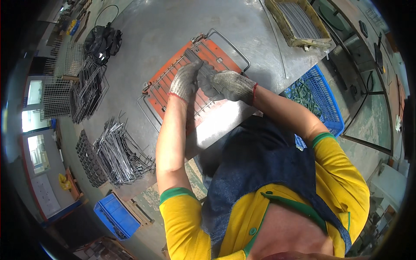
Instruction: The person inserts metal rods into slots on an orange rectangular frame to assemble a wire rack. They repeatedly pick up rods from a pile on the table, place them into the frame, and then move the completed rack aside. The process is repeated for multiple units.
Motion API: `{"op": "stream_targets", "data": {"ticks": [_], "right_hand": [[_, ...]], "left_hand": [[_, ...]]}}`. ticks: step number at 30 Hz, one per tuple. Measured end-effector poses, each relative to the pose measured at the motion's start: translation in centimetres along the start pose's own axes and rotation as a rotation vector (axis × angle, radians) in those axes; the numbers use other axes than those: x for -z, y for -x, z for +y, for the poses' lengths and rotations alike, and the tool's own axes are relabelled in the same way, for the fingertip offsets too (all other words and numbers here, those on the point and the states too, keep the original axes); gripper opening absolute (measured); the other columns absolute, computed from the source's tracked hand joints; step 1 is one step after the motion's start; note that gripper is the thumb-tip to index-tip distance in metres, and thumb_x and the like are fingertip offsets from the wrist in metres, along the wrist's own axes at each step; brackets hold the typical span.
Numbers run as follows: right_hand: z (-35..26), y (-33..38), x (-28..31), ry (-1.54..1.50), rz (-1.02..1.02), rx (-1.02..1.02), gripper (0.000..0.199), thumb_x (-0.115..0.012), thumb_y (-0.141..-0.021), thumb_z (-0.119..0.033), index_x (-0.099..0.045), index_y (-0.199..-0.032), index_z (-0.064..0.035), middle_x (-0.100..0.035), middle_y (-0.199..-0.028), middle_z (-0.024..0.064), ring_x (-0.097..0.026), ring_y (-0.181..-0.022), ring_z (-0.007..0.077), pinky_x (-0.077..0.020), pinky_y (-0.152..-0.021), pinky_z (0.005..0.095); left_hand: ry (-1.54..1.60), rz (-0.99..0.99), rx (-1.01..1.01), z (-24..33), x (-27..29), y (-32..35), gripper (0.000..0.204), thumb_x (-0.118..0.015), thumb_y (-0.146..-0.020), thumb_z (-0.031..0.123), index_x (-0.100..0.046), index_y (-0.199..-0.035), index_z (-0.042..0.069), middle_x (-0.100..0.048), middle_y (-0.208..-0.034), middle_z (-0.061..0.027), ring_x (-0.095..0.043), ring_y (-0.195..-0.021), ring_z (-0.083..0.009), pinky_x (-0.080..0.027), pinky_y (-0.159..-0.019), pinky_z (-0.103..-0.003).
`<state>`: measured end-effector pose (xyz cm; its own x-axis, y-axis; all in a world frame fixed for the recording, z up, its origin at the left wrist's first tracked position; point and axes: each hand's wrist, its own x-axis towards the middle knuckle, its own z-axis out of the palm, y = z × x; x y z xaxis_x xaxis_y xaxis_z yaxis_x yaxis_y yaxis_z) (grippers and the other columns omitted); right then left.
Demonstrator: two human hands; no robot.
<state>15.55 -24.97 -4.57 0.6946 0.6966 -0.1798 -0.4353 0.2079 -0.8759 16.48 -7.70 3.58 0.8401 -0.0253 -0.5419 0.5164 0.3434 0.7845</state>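
Both my hands wear grey knitted work gloves and meet over an orange plate fixture (228, 64) on a metal table. Between them is a bundle of thin metal rods (192, 55), its far end sticking out past my fingers. My left hand (187, 79) is closed around the bundle from the left. From the right, my right hand (229, 85) grips the same bundle, its fingers curled near the left hand. Several parallel rods (162, 85) lie across the fixture, within a bent wire frame (248, 61) that loops beyond the plate. My gloves cover part of the plate.
A worn tray of straight rods (299, 21) sits at the table's far right corner. Bent wire pieces (121, 151) are heaped at the left edge, beyond them wire frames (88, 91) and a black bundle (103, 43). A blue basket (333, 113) with green strips stands right, below the tabletop (147, 32).
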Motion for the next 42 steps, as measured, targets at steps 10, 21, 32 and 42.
{"op": "stream_targets", "data": {"ticks": [10, 21, 32, 42], "right_hand": [[-3.5, 1.5, -2.5, 0.967, -0.084, 0.179, 0.024, -0.065, -0.091, -0.012, -0.065, -0.113, -0.0029, -0.070, -0.101, 0.0104, -0.069, -0.095, 0.0221, -0.0555, -0.079, 0.0352], [-4.5, 1.9, -4.5, 0.891, -0.035, 0.097, 0.023, -0.066, -0.094, -0.025, -0.067, -0.104, -0.0043, -0.071, -0.091, 0.0129, -0.071, -0.083, 0.0237, -0.0568, -0.073, 0.0355], [-3.5, 0.9, -2.7, 1.498, -0.048, 0.334, 0.022, -0.068, -0.088, -0.018, -0.065, -0.103, -0.0021, -0.072, -0.093, 0.0131, -0.070, -0.088, 0.0310, -0.0561, -0.075, 0.0400], [-12.6, 4.6, 0.5, 1.488, 0.587, 0.429, 0.035, -0.059, -0.092, -0.026, -0.060, -0.122, -0.0097, -0.065, -0.110, 0.0156, -0.066, -0.098, 0.0346, -0.0549, -0.083, 0.0436]], "left_hand": [[-1.440, 0.385, -0.368, 1.7, -1.3, 2.2, 0.060, -0.066, -0.086, 0.054, -0.065, -0.113, 0.001, -0.071, -0.095, -0.0174, -0.070, -0.088, -0.0335, -0.053, -0.081, -0.044], [-1.418, 0.476, -0.840, -2.3, 1.3, 1.4, 0.036, -0.057, -0.096, 0.042, -0.068, -0.118, 0.016, -0.070, -0.111, -0.0087, -0.065, -0.101, -0.0313, -0.050, -0.090, -0.043], [-1.610, 0.090, -1.289, -1.3, 1.5, -0.1, 0.026, -0.057, -0.090, 0.025, -0.064, -0.112, 0.014, -0.055, -0.128, -0.0083, -0.047, -0.125, -0.0302, -0.038, -0.103, -0.051], [-1.742, 0.266, -1.131, -2.8, -0.3, -0.7, 0.045, -0.059, -0.090, 0.039, -0.056, -0.120, 0.005, -0.054, -0.123, -0.0158, -0.044, -0.125, -0.0350, -0.027, -0.108, -0.056]]}}
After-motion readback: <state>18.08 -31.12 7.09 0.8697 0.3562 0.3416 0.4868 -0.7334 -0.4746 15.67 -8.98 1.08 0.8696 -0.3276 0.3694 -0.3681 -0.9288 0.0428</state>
